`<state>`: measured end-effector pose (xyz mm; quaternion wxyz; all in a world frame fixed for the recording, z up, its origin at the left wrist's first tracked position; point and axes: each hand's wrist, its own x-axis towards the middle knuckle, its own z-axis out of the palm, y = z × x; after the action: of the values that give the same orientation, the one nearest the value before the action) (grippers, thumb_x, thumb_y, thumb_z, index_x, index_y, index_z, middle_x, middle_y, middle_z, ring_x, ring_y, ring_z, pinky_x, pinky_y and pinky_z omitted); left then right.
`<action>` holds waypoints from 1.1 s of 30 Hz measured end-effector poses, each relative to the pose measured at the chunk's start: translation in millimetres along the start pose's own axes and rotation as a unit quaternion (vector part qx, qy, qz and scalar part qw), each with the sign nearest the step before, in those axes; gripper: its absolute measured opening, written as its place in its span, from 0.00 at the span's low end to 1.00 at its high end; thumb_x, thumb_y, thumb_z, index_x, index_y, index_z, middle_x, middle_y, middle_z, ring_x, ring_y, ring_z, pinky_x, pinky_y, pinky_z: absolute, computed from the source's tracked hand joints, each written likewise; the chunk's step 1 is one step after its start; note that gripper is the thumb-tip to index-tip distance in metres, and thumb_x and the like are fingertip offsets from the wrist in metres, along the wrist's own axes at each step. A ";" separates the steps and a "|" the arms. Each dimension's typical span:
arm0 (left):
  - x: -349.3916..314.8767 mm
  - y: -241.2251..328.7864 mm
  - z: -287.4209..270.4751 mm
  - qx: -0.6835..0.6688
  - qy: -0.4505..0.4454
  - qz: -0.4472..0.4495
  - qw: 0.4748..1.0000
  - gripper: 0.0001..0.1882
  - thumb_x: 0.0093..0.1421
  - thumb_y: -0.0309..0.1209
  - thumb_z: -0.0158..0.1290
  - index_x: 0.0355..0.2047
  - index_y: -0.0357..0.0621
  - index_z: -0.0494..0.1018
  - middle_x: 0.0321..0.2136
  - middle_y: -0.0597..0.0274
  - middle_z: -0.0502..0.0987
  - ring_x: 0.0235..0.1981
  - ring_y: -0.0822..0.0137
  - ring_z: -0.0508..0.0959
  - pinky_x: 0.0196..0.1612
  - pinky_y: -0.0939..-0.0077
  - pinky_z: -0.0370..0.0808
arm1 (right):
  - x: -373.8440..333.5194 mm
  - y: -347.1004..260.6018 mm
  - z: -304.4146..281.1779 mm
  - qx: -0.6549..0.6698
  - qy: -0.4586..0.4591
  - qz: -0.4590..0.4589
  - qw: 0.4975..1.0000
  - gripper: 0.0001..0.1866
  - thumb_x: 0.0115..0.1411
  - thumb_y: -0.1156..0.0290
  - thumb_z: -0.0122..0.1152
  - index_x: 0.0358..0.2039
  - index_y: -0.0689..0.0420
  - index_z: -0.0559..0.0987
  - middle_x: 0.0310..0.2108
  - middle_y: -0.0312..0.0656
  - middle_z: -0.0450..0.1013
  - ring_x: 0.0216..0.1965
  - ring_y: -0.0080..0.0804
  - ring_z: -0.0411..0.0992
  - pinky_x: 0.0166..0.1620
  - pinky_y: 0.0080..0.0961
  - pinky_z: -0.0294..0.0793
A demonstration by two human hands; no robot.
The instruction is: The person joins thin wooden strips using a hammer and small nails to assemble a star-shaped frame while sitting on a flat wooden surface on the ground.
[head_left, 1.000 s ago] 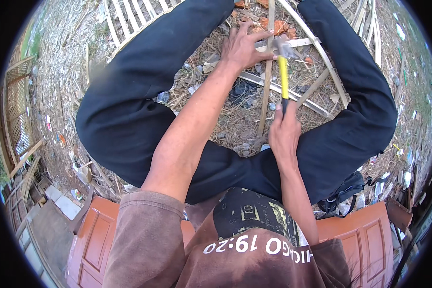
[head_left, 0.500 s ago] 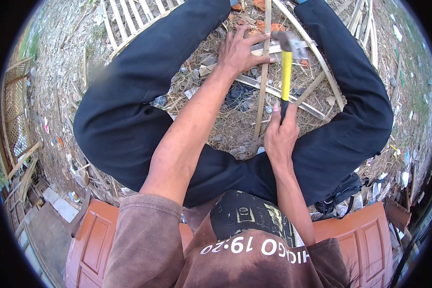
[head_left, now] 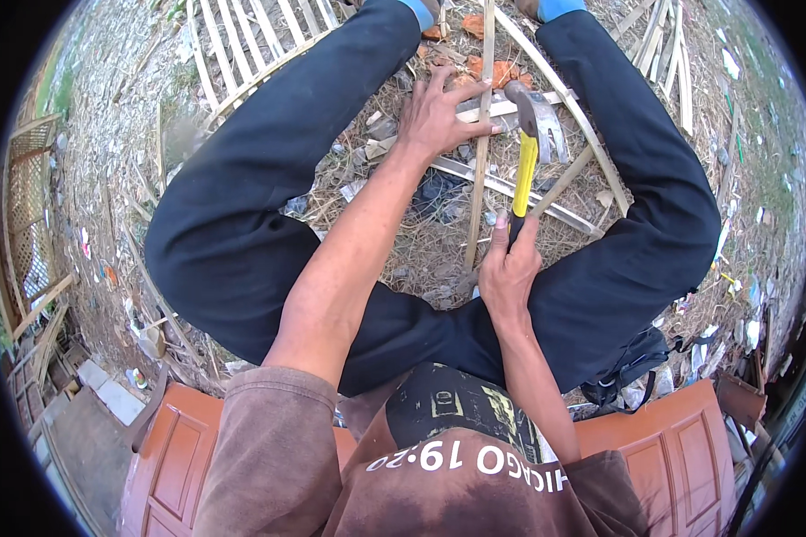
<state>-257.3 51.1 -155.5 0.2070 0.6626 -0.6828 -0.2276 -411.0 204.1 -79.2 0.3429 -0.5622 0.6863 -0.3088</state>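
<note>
Shifted nearer the body since a moment ago, one yellow-handled hammer [head_left: 527,170] is gripped in the right hand [head_left: 510,268], while one long stick [head_left: 480,161], laid across two pale strips [head_left: 500,185], is touched by the left hand's [head_left: 441,115] widely spread thumb and forefinger.

passage over dry grass [head_left: 425,246] between trouser legs [head_left: 233,215]; rightward, lengthwise wooden slat [head_left: 477,192] and claw hammer [head_left: 525,170] block.
</note>
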 end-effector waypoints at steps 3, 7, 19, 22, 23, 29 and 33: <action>-1.5 0.7 -1.6 0.020 -0.005 -0.002 1.000 0.36 0.44 0.55 0.70 0.56 0.73 0.76 0.65 0.57 0.63 0.59 0.45 0.69 0.60 0.50 0.69 | 2.2 9.2 3.9 -0.049 -0.015 0.029 0.998 0.08 0.70 0.70 0.52 0.41 0.60 0.66 0.20 0.59 0.70 0.22 0.64 0.71 0.25 0.53 0.64; -0.3 -0.3 -1.1 0.004 -0.009 -0.007 1.000 0.36 0.44 0.53 0.70 0.56 0.73 0.76 0.65 0.57 0.62 0.58 0.45 0.69 0.61 0.48 0.68 | 5.7 -10.8 -4.3 -0.076 -0.063 0.071 0.993 0.08 0.70 0.69 0.51 0.43 0.61 0.67 0.21 0.57 0.71 0.23 0.59 0.73 0.26 0.49 0.67; -1.5 -1.0 0.9 0.005 0.004 0.001 1.000 0.36 0.44 0.55 0.70 0.56 0.70 0.76 0.64 0.56 0.64 0.57 0.44 0.70 0.60 0.51 0.69 | 4.4 -4.8 -2.5 -0.038 -0.037 0.040 0.998 0.08 0.70 0.70 0.51 0.41 0.60 0.65 0.21 0.61 0.71 0.24 0.67 0.72 0.27 0.55 0.64; -2.2 -1.0 1.1 -0.003 0.009 0.004 1.000 0.37 0.43 0.55 0.70 0.56 0.70 0.77 0.64 0.56 0.64 0.57 0.44 0.70 0.60 0.50 0.69 | 3.3 -0.6 -0.9 -0.011 -0.006 0.027 1.000 0.08 0.70 0.70 0.51 0.41 0.61 0.65 0.20 0.60 0.71 0.24 0.67 0.71 0.26 0.55 0.63; -1.8 -1.6 1.8 -0.002 0.019 0.007 1.000 0.37 0.43 0.55 0.70 0.56 0.69 0.77 0.64 0.56 0.64 0.57 0.44 0.70 0.60 0.50 0.69 | 2.5 2.8 1.2 -0.020 0.002 0.024 0.999 0.09 0.70 0.69 0.51 0.41 0.61 0.65 0.20 0.60 0.70 0.24 0.67 0.71 0.26 0.55 0.64; -4.5 -0.6 3.5 0.004 -0.007 -0.011 1.000 0.38 0.42 0.58 0.70 0.56 0.71 0.76 0.65 0.56 0.63 0.58 0.44 0.69 0.61 0.50 0.68 | 5.0 -0.7 -1.3 -0.031 -0.021 0.029 0.999 0.10 0.71 0.67 0.51 0.42 0.60 0.66 0.20 0.57 0.70 0.22 0.62 0.72 0.26 0.49 0.66; -3.7 -0.3 3.2 -0.024 -0.008 -0.020 0.999 0.38 0.42 0.57 0.70 0.56 0.73 0.76 0.66 0.58 0.61 0.62 0.45 0.66 0.62 0.42 0.65 | -1.9 -20.3 -8.1 0.124 0.049 -0.058 0.989 0.10 0.71 0.66 0.50 0.41 0.60 0.66 0.19 0.57 0.69 0.21 0.61 0.72 0.25 0.47 0.68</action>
<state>-258.8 55.0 -158.2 0.2125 0.6693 -0.6653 -0.2535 -406.0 202.7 -58.0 0.3571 -0.5381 0.6253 -0.4381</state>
